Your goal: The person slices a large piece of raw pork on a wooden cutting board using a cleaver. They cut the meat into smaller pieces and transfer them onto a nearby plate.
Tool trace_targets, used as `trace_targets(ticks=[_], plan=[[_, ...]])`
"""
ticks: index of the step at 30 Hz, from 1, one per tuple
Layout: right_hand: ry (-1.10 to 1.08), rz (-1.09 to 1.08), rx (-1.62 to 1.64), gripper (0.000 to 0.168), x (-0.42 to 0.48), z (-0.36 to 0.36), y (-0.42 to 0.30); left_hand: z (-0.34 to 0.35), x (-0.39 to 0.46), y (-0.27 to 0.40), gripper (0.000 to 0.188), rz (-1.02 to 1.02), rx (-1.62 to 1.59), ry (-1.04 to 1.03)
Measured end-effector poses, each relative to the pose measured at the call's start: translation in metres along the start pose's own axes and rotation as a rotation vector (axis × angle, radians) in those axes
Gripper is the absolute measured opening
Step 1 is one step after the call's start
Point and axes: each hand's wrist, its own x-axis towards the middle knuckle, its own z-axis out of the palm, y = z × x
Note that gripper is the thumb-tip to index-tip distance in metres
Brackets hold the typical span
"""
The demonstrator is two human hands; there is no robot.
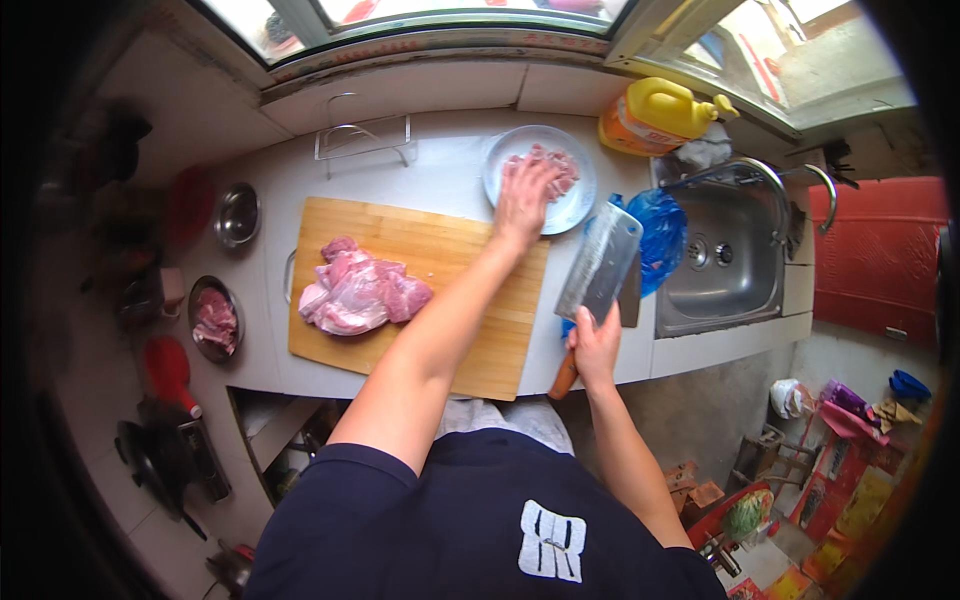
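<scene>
My left hand (527,202) reaches across the wooden cutting board (480,352) to a white plate (510,142), its fingers over the cut pieces of raw meat (566,176) there. My right hand (596,349) grips a cleaver (604,259) beside the board's right edge, the broad blade pointing away from me and the wooden handle (564,377) towards me. A second dark blade shows partly behind the cleaver. A large piece of raw meat (364,289) lies on the left half of the board, apart from both hands.
Left of the board stand a metal bowl (238,216) and a metal dish (198,289) holding raw meat. A wire rack (362,142) is at the back. To the right are a blue plastic bag (660,232), a yellow jug (652,116) and a steel sink (720,289) with a curved faucet (776,187).
</scene>
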Motion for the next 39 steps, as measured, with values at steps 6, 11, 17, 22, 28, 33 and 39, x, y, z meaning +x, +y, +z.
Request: trace_targets(ticks=[6,11,17,22,28,33,39], plan=[[-0.039,0.115,-0.069,0.033,-0.036,-0.016,0.014,-0.074,-0.099,0.020,0.049,-0.078,0.054,-0.211],[-0.161,0.113,-0.173,0.048,-0.047,-0.015,0.020,-0.168,-0.157,-0.007,0.072,-0.419,0.724,-0.324],[-0.190,0.136,-0.249,0.067,-0.049,0.004,0.012,-0.187,-0.177,-0.028,0.055,-0.264,0.547,-0.293],[-0.212,0.074,-0.231,0.047,-0.057,0.009,0.004,-0.172,-0.198,-0.023,0.038,-0.257,0.133,-0.235],[-0.225,0.098,-0.321,0.045,-0.066,-0.007,0.014,-0.171,-0.188,0.008,0.044,-0.246,-0.160,-0.046],[-0.274,0.135,-0.517,0.046,-0.059,-0.007,0.012,-0.162,-0.168,0.011,0.045,-0.007,-0.044,-0.105],[-0.336,0.078,-0.622,0.031,0.004,0.018,0.037,-0.146,-0.176,-0.001,0.039,0.105,0.160,-0.199]])
